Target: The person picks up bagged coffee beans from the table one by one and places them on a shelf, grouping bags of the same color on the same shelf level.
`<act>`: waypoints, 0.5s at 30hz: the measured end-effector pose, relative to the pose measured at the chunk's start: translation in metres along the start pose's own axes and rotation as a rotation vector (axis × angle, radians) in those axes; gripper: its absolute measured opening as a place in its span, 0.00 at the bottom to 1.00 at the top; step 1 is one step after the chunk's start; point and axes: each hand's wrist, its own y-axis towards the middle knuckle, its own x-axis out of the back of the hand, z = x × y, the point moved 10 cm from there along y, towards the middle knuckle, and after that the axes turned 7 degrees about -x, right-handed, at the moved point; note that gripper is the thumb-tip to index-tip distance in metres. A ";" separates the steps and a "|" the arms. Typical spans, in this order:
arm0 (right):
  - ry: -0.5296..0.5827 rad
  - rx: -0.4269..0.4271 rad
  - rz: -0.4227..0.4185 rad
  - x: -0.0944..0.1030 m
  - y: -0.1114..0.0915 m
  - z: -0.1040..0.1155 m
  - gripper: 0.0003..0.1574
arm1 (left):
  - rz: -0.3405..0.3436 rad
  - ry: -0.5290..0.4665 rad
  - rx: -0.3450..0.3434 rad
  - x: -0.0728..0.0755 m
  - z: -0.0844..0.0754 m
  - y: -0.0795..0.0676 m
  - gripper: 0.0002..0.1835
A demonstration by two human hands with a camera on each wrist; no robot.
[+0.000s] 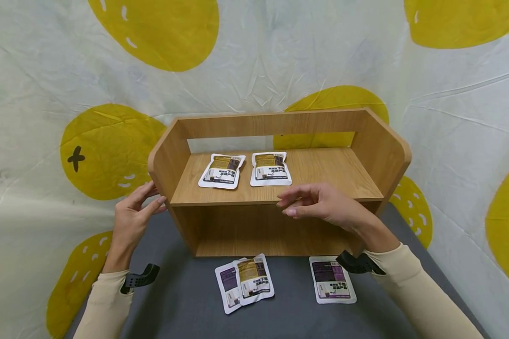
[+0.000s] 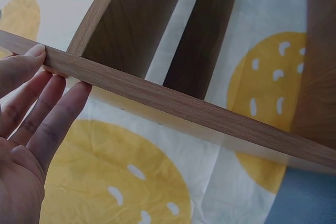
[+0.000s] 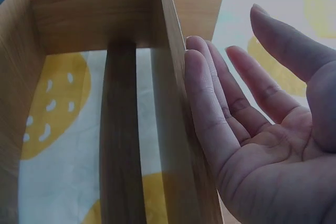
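A light wooden two-tier shelf (image 1: pixel 275 195) stands on the table. On its upper board lie two flat white-edged pouches with gold-brown labels, a left one (image 1: pixel 222 171) and a right one (image 1: pixel 271 169). My left hand (image 1: pixel 132 216) touches the shelf's left side panel (image 2: pixel 184 103), thumb at its edge and fingertips against the outside. My right hand (image 1: pixel 322 205) hovers by the upper board's front edge, fingers relaxed, holding nothing. In front of the shelf, a gold-brown pouch (image 1: pixel 253 278) partly covers a purple-labelled pouch (image 1: pixel 227 287). Another purple-labelled pouch (image 1: pixel 332 285) lies near my right wrist.
The dark grey table (image 1: pixel 182 301) extends in front of the shelf and along both sides. Behind hangs a white cloth (image 1: pixel 254 56) with large yellow shapes. The shelf's back has a long gap below its top rail (image 1: pixel 271 124). Black straps circle both wrists.
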 end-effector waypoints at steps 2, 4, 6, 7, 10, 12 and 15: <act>0.025 0.007 0.025 -0.006 -0.002 -0.002 0.28 | 0.004 0.004 0.006 0.000 0.001 -0.001 0.30; 0.044 0.009 0.048 -0.013 -0.003 -0.004 0.27 | 0.009 0.007 0.007 0.001 0.002 -0.001 0.30; 0.054 0.016 0.069 -0.018 -0.004 -0.006 0.27 | 0.011 0.011 0.009 0.001 0.003 -0.001 0.30; 0.052 0.021 0.077 -0.021 -0.004 -0.007 0.27 | 0.011 0.013 0.009 0.001 0.003 -0.001 0.30; 0.048 0.029 0.092 -0.027 -0.004 -0.011 0.26 | 0.010 0.020 0.009 0.001 0.003 -0.001 0.30; 0.041 0.025 0.092 -0.030 -0.004 -0.015 0.26 | 0.010 0.021 0.009 0.001 0.003 -0.001 0.30; 0.055 0.005 0.087 -0.035 -0.004 -0.023 0.26 | 0.010 0.016 0.010 0.001 0.002 -0.001 0.30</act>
